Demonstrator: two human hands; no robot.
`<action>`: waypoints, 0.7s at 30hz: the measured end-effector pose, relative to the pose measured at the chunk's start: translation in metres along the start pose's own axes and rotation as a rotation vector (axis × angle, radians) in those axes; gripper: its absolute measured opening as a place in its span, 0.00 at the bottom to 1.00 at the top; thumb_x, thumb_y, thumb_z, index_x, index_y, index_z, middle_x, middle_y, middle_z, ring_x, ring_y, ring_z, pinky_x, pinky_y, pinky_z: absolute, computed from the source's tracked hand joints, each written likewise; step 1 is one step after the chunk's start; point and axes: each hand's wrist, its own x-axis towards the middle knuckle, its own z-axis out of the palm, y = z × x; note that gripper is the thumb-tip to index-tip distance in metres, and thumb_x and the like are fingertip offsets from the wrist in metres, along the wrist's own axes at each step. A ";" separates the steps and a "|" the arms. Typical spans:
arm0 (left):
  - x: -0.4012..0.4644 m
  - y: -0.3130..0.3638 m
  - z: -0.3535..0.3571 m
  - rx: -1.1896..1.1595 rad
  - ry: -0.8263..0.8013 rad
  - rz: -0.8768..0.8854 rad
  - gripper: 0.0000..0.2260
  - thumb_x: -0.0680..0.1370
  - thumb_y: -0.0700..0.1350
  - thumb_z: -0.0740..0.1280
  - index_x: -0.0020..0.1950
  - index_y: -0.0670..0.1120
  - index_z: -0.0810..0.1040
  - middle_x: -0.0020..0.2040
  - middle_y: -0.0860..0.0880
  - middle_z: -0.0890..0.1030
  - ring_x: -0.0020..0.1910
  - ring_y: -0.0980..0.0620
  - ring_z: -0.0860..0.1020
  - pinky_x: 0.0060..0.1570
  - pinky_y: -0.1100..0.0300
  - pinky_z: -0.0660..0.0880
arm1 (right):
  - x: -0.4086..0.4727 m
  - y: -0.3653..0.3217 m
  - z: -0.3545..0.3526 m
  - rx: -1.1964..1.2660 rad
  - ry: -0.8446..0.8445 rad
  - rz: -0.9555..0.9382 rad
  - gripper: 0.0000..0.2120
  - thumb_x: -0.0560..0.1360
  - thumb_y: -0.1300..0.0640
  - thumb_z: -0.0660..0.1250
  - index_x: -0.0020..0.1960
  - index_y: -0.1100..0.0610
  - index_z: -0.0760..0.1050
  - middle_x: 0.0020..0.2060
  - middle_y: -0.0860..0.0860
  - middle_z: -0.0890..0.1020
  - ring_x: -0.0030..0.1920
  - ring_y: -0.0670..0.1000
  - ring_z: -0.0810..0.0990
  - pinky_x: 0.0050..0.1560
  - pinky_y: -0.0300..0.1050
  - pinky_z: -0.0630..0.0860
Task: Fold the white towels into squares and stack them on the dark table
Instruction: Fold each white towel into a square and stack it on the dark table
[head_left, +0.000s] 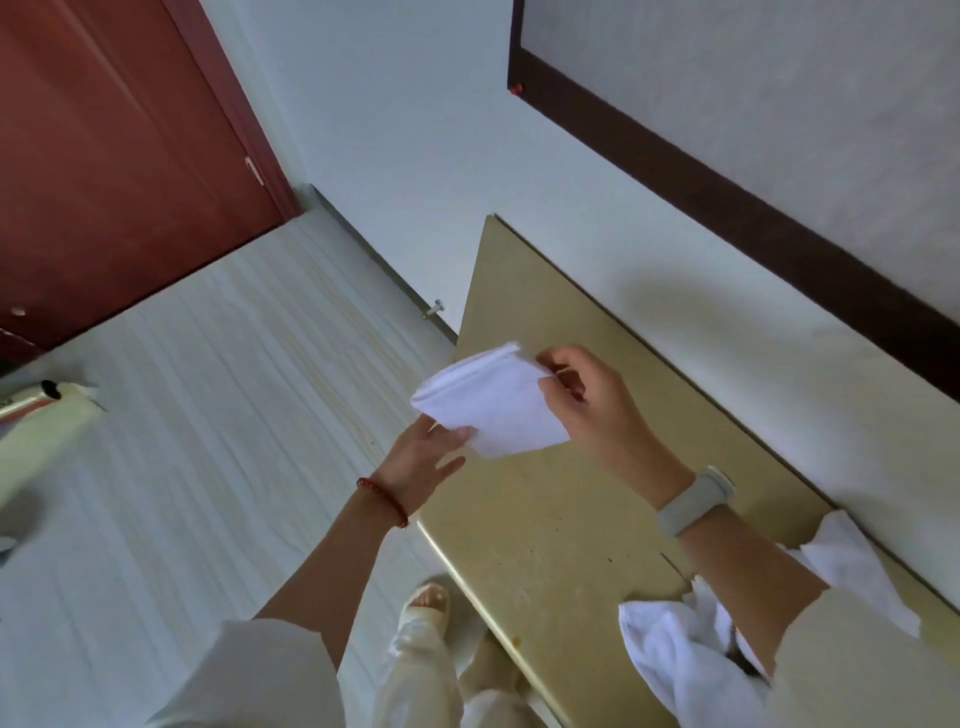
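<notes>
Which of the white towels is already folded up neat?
The folded towel held up between both hands, the left hand and the right hand. The other towels lie crumpled in a heap on the table, near the person's right elbow.

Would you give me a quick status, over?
Both hands, left and right, hold folded towel above table. Unfolded towels wait nearby. Nothing blocking.
</notes>
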 end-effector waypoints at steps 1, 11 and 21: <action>-0.006 0.005 -0.004 -0.047 -0.019 0.023 0.16 0.68 0.43 0.69 0.55 0.51 0.77 0.52 0.54 0.80 0.55 0.54 0.76 0.63 0.52 0.67 | 0.003 -0.004 -0.001 0.047 0.002 0.045 0.08 0.74 0.67 0.61 0.50 0.56 0.72 0.40 0.44 0.75 0.36 0.34 0.74 0.39 0.24 0.67; -0.075 0.012 -0.060 0.116 0.511 0.231 0.02 0.74 0.41 0.69 0.45 0.44 0.81 0.43 0.48 0.81 0.44 0.51 0.78 0.52 0.57 0.76 | -0.008 -0.016 0.076 0.373 -0.151 0.702 0.07 0.74 0.67 0.61 0.44 0.61 0.77 0.37 0.57 0.79 0.37 0.53 0.77 0.37 0.42 0.74; -0.267 0.009 -0.240 0.631 1.131 0.482 0.07 0.78 0.44 0.63 0.54 0.45 0.77 0.44 0.50 0.79 0.40 0.50 0.76 0.39 0.60 0.72 | -0.067 -0.159 0.301 0.441 -0.514 0.887 0.05 0.73 0.66 0.64 0.39 0.61 0.72 0.33 0.55 0.76 0.35 0.52 0.75 0.39 0.43 0.72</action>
